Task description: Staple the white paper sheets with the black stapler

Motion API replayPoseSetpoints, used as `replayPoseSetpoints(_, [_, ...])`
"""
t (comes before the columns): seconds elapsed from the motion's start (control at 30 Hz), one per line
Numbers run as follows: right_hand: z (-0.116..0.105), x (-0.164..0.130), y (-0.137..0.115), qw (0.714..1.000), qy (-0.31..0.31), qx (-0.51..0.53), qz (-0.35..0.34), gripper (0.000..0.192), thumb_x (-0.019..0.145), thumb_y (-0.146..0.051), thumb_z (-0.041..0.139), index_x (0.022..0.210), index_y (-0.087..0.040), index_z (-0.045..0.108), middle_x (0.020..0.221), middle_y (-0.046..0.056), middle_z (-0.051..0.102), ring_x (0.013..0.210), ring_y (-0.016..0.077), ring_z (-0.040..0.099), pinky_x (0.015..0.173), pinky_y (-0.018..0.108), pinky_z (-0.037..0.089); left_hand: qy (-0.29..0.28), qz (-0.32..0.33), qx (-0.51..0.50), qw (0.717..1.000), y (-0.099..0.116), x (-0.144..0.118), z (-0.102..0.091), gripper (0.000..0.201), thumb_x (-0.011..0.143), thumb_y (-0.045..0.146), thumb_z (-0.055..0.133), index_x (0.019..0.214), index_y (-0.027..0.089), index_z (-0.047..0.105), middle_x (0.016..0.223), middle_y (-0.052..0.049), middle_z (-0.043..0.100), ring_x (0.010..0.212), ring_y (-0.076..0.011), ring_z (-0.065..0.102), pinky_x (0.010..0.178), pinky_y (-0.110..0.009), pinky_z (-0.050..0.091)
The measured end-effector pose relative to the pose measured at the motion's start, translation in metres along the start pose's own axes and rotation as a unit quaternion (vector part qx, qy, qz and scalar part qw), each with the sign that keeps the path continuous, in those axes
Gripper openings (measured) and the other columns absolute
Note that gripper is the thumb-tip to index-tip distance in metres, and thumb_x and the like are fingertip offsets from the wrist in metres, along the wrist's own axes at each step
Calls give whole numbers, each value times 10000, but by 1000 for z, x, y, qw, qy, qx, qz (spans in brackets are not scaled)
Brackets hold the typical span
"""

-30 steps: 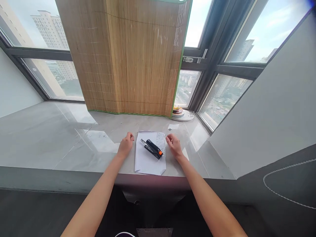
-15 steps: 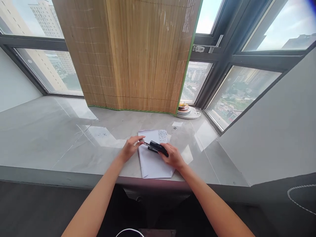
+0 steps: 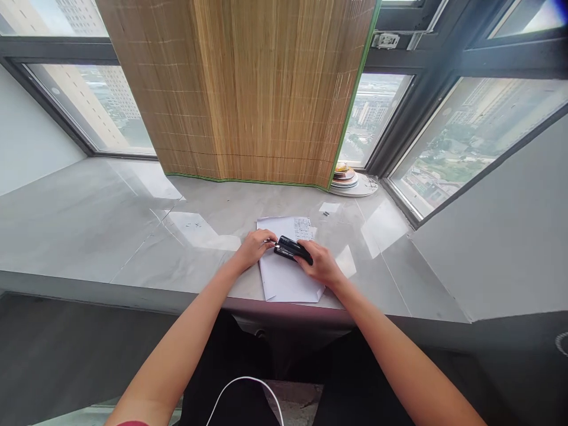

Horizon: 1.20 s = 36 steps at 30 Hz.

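A black stapler (image 3: 290, 247) lies on a stack of white paper (image 3: 288, 279) near the front edge of a grey stone sill (image 3: 133, 231). My right hand (image 3: 320, 264) grips the stapler's rear end. My left hand (image 3: 255, 246) pinches its metal front tip, with the fingers resting on the paper's left side. A small printed slip (image 3: 302, 227) lies at the paper's far right corner.
A bamboo blind (image 3: 239, 89) hangs over the middle window behind the paper. A stack of plates (image 3: 350, 181) sits at the back right by the window frame. A small paper scrap (image 3: 329, 207) lies beyond the sheets. A grey wall (image 3: 497, 236) slants along the right.
Both hands went from resting beside the paper to the stapler: right hand took its rear, left hand took its tip. The view tilted down and shifted.
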State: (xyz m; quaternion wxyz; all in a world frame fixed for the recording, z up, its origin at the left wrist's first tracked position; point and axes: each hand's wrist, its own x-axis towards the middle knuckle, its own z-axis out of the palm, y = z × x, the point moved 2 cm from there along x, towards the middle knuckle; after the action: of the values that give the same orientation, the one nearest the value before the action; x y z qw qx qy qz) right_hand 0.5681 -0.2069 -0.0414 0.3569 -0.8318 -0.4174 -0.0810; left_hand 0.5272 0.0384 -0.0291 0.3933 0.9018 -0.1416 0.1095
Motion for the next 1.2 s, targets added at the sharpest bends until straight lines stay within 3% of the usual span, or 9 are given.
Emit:
replayPoseSetpoints(0.43, [-1, 1, 3, 999, 12, 31, 6, 307, 925, -264, 661, 1228, -220, 643, 1093, 98, 727, 983, 272, 692, 871, 383, 542, 23, -4, -50, 998, -3, -3, -4, 158, 917, 288, 678, 1033, 219, 759, 1054, -38, 787, 1016, -223, 723, 948, -356, 549])
replayPoseSetpoints(0.6, [-11, 3, 8, 991, 66, 111, 42, 256, 913, -302, 673, 1154, -224, 707, 1098, 83, 747, 988, 260, 703, 877, 379, 549, 38, 32, -74, 996, -2, -6, -7, 160, 903, 355, 734, 943, 213, 796, 1028, -62, 805, 983, -235, 753, 938, -368, 578])
replayPoseSetpoints(0.77, [-21, 2, 18, 966, 121, 208, 99, 294, 863, -352, 723, 1121, -215, 757, 1112, 76, 771, 1033, 279, 715, 924, 406, 554, 67, 45, -128, 989, 2, -11, -12, 224, 938, 388, 700, 1009, 213, 819, 1076, -83, 807, 1057, -259, 757, 994, -410, 592])
replayPoseSetpoints(0.97, [-24, 0, 11, 957, 83, 264, 92, 310, 854, -370, 754, 1115, -202, 763, 1070, 73, 757, 967, 258, 704, 847, 369, 554, 58, 36, -169, 983, 0, -15, -10, 221, 864, 387, 792, 970, 194, 795, 1029, -100, 803, 995, -262, 762, 934, -419, 610])
replayPoseSetpoints(1.1, [-22, 4, 0, 966, 23, 254, 34, 293, 899, -392, 733, 1129, -213, 756, 994, 63, 727, 886, 226, 668, 779, 339, 524, 7, 30, -223, 974, 1, -13, -5, 471, 770, 367, 882, 1151, 210, 655, 1077, -95, 771, 980, -254, 757, 878, -409, 616])
replayPoseSetpoints(1.2, [-18, 8, -6, 971, -14, 238, -15, 306, 932, -410, 710, 1177, -228, 735, 1004, 67, 716, 892, 220, 652, 786, 341, 509, 6, 51, -226, 973, 3, -12, -4, 595, 719, 351, 918, 1189, 232, 573, 1179, -97, 711, 1011, -239, 739, 878, -382, 601])
